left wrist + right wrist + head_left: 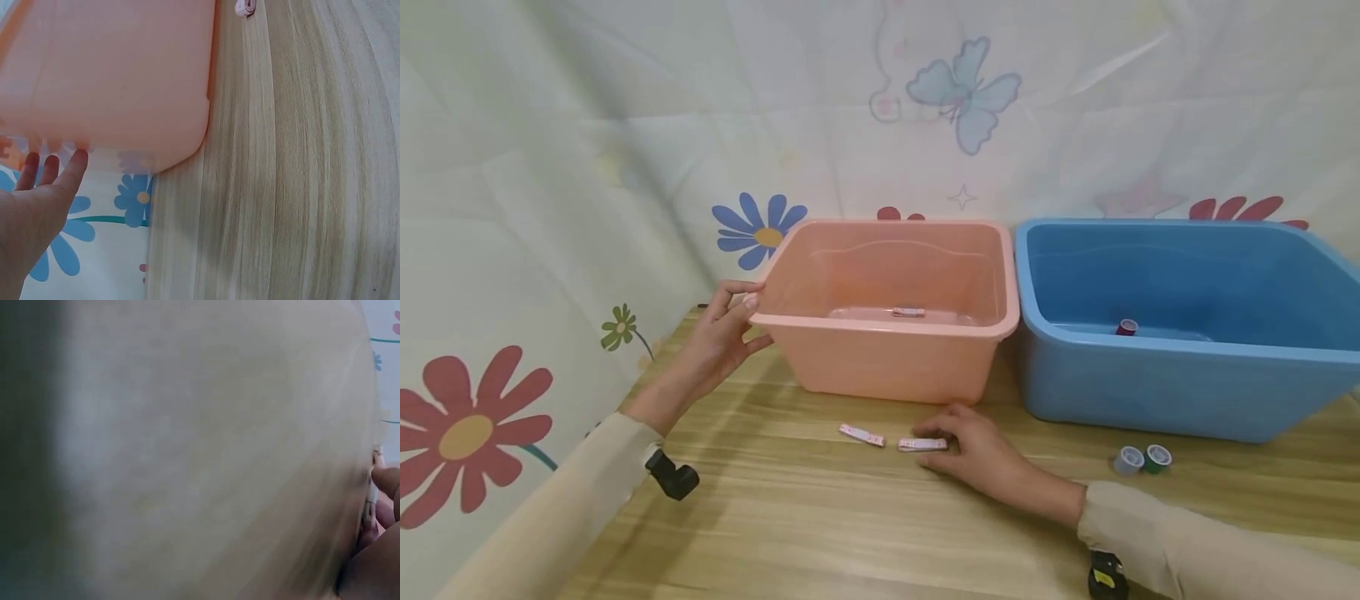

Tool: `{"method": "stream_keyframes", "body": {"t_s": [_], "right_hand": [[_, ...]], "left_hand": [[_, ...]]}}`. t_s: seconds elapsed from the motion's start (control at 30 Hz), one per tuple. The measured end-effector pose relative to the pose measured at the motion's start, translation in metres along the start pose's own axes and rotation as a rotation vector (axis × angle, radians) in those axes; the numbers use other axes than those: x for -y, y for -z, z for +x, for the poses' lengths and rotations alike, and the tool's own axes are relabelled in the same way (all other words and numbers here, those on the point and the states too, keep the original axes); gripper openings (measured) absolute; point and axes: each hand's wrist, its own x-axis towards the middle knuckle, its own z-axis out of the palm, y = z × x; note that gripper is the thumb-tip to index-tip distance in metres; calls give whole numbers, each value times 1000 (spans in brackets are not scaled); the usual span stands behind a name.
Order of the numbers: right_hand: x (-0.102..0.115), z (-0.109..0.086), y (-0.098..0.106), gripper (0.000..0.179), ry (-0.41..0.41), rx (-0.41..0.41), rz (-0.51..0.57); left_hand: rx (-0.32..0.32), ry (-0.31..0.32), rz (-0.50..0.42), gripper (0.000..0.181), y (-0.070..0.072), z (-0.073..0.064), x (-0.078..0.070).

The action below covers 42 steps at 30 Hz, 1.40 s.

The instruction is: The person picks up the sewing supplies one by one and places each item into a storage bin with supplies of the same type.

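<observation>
My left hand [718, 333] rests against the left end of a pink plastic bin [887, 358]. In the left wrist view its fingertips [78, 157] touch the bin's outer wall. In front of the bin, my right hand [973, 450] pinches a slim white-and-pink bar [922, 445] between thumb and fingers, low at the tabletop. A similar slim bar [862, 434] lies just left of it, and another slim bar [908, 312] is inside the pink bin. The right wrist view catches only some fingers [387, 481] around the held bar at its right edge.
A blue plastic bin [1150, 383] stands close on the pink bin's right, with a small red spool [1126, 327] inside. Before it, a white spool [1128, 460] and a green spool [1157, 458] sit on the wooden table [820, 533]. A printed cloth [647, 167] hangs behind.
</observation>
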Motion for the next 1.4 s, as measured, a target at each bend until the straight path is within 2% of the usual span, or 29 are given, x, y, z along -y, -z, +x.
{"method": "stream_keyframes", "body": {"t_s": [0.23,0.4,0.5,0.73,1.03,1.17,1.4], "right_hand": [[2,3,-3,17,-39,-50,-15],[-1,1,-3,9,-12,-40,-4],[-2,0,-2,8,17,-25,-23],[-3,1,5,14,109,8,-148],[-2,-1,6,8,293,62,-320],[-6,-3,12,10,288,59,-276],[-14,-7,25,13,288,80,-120]], "left_hand": [[9,-14,-24,15,1,2,1],[13,2,-34,15,2,1,4],[10,3,-27,15,1,1,6],[4,-10,-27,17,0,4,5],[-6,6,-19,15,3,1,7],[-1,2,-16,16,1,2,8],[-5,-10,-10,15,0,1,7]]}}
